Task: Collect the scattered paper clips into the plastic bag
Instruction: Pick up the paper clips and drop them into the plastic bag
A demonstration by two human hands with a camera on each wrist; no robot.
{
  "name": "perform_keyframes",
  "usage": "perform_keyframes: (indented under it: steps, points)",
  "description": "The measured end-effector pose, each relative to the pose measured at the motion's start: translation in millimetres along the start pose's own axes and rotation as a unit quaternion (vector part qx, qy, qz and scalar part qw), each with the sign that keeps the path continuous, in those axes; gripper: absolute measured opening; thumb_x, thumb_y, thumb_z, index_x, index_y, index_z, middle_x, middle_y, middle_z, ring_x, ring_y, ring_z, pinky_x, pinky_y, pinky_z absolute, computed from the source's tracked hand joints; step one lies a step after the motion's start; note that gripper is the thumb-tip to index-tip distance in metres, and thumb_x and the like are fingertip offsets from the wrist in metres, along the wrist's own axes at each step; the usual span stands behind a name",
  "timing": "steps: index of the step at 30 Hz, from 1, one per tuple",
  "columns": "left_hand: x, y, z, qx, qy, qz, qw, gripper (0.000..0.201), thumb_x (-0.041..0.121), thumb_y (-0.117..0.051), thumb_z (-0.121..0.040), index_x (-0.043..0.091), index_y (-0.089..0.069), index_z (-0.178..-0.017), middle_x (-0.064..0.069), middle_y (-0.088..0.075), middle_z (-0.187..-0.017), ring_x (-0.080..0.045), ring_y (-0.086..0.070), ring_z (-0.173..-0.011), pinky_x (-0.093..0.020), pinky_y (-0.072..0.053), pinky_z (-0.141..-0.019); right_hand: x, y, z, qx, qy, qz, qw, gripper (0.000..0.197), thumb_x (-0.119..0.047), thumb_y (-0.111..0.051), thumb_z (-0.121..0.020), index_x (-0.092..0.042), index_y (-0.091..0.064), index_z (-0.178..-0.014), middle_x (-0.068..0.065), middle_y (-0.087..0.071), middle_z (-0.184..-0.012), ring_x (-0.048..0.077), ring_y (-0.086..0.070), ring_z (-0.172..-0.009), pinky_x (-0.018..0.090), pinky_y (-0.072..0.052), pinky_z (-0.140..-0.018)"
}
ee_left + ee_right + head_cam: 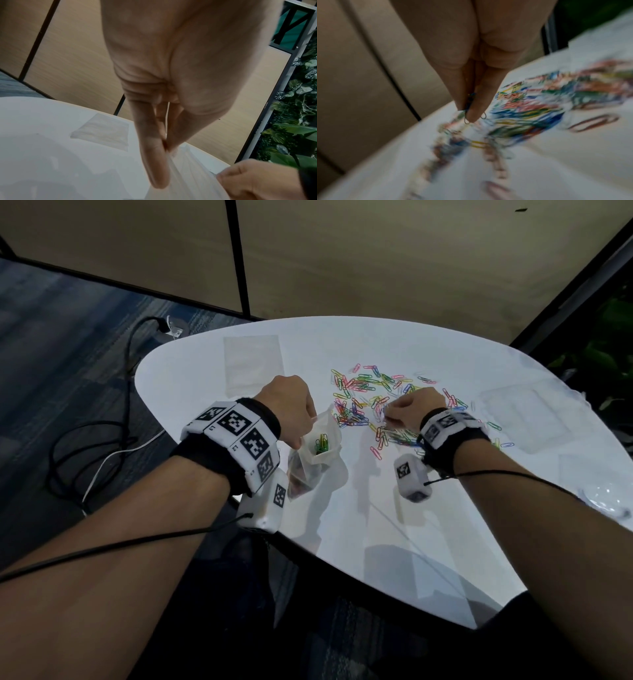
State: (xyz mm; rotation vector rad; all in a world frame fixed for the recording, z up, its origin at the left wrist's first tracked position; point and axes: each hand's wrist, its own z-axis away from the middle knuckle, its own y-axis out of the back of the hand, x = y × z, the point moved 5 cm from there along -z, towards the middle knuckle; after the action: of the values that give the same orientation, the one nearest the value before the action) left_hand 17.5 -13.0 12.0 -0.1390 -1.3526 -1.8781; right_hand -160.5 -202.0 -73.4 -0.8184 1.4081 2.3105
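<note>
A small clear plastic bag (322,445) stands open near the table's left edge with several green and yellow paper clips (321,442) inside. My left hand (301,419) pinches its rim (173,154) between thumb and fingers. Many coloured paper clips (373,392) lie scattered over the white table (342,542). My right hand (394,412) hovers over that pile and pinches a few dark clips (468,115) between thumb and fingertips; the right wrist view is blurred.
A flat empty plastic bag (253,362) lies at the table's back left, and more clear bags (524,412) lie at the right. Black and white cables (102,446) trail on the carpet to the left. Wooden partition panels stand behind the table.
</note>
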Motion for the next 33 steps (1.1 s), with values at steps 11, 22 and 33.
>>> perform_keyframes:
  steps: [11, 22, 33]
  points:
    - [-2.1, -0.5, 1.2, 0.024, 0.026, 0.079, 0.996, 0.032, -0.004, -0.047, -0.089, 0.006, -0.074, -0.103, -0.012, -0.074, -0.071, -0.027, -0.077, -0.073, -0.038, -0.063, -0.081, -79.1, -47.9, 87.9, -0.263, 0.041, -0.289, 0.92, 0.017, 0.007, -0.066, -0.084, 0.012, -0.067, -0.101, 0.022, -0.071, -0.094, 0.024, -0.071, -0.081, 0.027, -0.06, -0.08]
    - [-18.9, 20.7, 9.2, 0.065, 0.044, 0.07, 0.994, 0.031, -0.003, -0.048, -0.09, 0.004, -0.073, -0.106, -0.013, -0.073, -0.07, -0.025, -0.077, -0.072, -0.037, -0.063, -0.08, -99.6, -35.1, 66.7, -0.104, 0.187, -0.077, 0.974, 0.018, -0.006, -0.063, -0.089, -0.006, -0.073, -0.103, 0.017, -0.074, -0.094, 0.026, -0.071, -0.078, 0.037, -0.061, -0.076]
    - [-30.5, 26.2, 2.9, 0.066, 0.049, 0.034, 0.996, 0.028, -0.008, -0.063, -0.079, 0.001, -0.074, -0.103, -0.019, -0.077, -0.09, -0.034, -0.075, -0.086, -0.043, -0.061, -0.085, -54.9, -100.9, 6.6, -0.047, 0.265, 0.422, 0.866, 0.034, -0.008, -0.051, -0.088, -0.02, -0.058, -0.119, 0.01, -0.054, -0.126, 0.033, -0.06, -0.104, 0.038, -0.054, -0.084]
